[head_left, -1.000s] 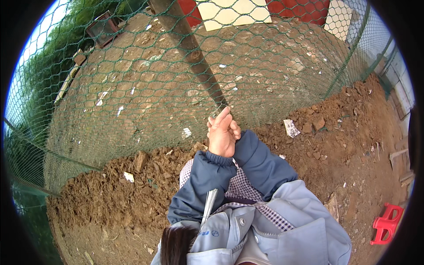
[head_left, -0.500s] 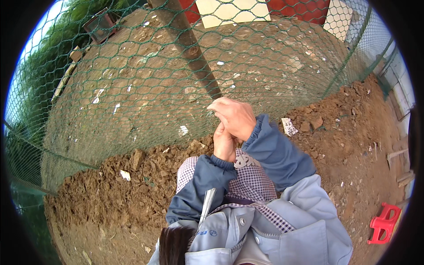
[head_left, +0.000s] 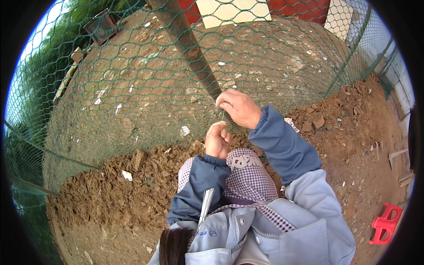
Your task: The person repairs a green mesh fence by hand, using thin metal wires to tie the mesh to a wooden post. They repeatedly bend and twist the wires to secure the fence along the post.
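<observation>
Close to the foot of a brown wooden post, my right hand pinches a thin strand, seemingly wire, at the green netting. Below it my left hand is closed with its fingers curled in, thumb side up. The strand runs in the gap between the two hands; its lower end disappears at the left hand. A bundle of thin pale wires sticks up from the front of my blue jacket.
A ridge of loose brown soil runs along the netting's lower edge. At the lower right stands a red plastic stool. Boards lie along the right side. Beyond the net, a pale panel leans against something red.
My hands have come apart: the right moved slightly up and right, the left dropped a little down and left. The thin strand now shows between them.
</observation>
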`<state>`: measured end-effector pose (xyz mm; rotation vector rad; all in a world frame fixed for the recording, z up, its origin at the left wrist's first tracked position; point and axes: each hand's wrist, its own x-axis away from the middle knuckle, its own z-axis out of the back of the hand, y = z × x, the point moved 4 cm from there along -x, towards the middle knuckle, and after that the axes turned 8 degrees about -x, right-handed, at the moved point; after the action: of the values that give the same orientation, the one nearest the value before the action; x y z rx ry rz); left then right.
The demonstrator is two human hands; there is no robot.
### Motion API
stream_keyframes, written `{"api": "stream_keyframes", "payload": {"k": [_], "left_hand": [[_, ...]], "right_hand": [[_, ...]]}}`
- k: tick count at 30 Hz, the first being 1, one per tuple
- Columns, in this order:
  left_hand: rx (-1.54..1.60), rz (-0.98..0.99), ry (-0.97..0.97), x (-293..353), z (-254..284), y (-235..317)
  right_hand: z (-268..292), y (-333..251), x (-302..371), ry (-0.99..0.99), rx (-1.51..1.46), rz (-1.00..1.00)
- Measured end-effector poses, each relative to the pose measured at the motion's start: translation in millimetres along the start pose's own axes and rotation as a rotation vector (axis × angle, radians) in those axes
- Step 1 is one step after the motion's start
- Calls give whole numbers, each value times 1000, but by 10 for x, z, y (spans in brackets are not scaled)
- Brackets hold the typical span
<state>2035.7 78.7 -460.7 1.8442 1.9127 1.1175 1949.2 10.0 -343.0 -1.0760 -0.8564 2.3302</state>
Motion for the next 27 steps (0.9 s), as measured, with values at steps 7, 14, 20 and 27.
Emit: {"api": "stream_keyframes", "payload": {"k": [7,14,20,27], "left_hand": [[-140,-158,-16,169,-103,565],[-1725,-1162,346,434,-705,423],[-608,-675,186,389,-164,589],[-254,-50,96,-25,-17,333]], "right_hand": [[-155,455,433,120,-252,-3],[-951,575,485,407,-1514,-465],[-360,751,625,540,-1465,-606],[-94,271,466,253,-927,-562]]}}
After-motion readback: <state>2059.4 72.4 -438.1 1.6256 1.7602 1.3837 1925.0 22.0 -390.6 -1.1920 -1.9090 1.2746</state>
